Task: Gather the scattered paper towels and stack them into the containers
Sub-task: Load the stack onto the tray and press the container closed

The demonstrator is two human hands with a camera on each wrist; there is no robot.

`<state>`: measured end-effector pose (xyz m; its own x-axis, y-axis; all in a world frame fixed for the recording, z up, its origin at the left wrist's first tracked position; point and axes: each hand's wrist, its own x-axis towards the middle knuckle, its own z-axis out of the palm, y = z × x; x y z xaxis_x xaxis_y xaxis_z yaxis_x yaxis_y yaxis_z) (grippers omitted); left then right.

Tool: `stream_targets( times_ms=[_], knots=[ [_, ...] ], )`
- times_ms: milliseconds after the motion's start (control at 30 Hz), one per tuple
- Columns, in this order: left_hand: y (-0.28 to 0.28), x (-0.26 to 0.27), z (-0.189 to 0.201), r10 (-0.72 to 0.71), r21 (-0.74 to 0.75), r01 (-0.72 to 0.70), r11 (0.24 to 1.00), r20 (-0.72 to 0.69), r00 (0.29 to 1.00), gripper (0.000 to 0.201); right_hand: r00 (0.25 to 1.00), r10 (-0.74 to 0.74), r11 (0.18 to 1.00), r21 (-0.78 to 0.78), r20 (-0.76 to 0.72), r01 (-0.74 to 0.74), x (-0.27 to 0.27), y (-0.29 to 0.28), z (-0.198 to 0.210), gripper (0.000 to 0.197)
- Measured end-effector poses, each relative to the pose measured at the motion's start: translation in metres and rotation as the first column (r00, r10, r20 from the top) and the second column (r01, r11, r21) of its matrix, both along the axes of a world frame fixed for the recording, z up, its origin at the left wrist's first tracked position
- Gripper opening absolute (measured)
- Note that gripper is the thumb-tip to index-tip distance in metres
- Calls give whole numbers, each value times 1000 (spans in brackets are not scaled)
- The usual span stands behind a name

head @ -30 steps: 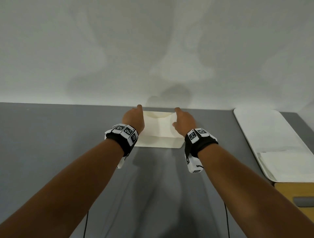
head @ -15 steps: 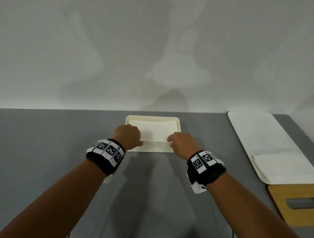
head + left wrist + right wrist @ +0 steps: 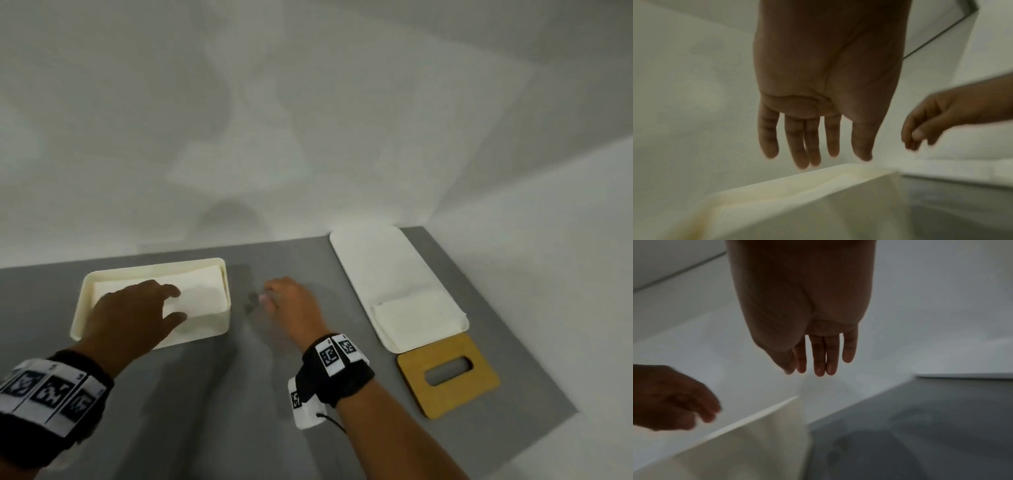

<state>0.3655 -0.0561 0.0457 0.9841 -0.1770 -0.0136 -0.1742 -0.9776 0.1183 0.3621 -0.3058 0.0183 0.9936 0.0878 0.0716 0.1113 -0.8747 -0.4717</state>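
Head view shows the left hand (image 3: 137, 315), fingers spread and holding nothing, over white folded paper towels (image 3: 202, 291) in a cream rectangular plastic container (image 3: 205, 329) on the grey bench (image 3: 212, 411). Right hand (image 3: 291, 305) hangs loose and empty beside it. Judged next: fetch the towel (image 3: 414, 318) on the white tray (image 3: 373, 253).
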Motion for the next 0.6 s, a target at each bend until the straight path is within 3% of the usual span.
stream_targets(
  times_ms=[100,200,233,333,433,533,600],
  knots=[
    [-67,-9,2,-120,-296,113,949,-6,993,31,976,-194,981,-20,-101,193,-14,-91,-17,21],
    [-143,-14,-9,-255,-594,83,800,-212,944,15,883,-448,893,-29,-143,449,-30,-182,-28,23],
    [-169,-13,-18,-307,-644,69,762,-265,914,18,845,-515,855,-22,-143,518,-35,-209,-30,25],
    [-250,-15,-42,-385,-701,-29,713,-425,819,32,750,-638,768,-66,-175,637,-42,-281,-34,31],
    [-320,-20,-63,-395,-718,-114,686,-500,771,56,681,-695,713,-103,-231,694,-42,-335,-39,37],
    [-367,-20,-80,-288,-693,-393,604,-650,704,68,673,-691,714,-107,-265,692,-37,-368,-44,42],
    [-385,-20,-89,-235,-647,-568,508,-739,632,69,701,-658,745,-109,-275,658,-31,-379,-45,47]
  ],
)
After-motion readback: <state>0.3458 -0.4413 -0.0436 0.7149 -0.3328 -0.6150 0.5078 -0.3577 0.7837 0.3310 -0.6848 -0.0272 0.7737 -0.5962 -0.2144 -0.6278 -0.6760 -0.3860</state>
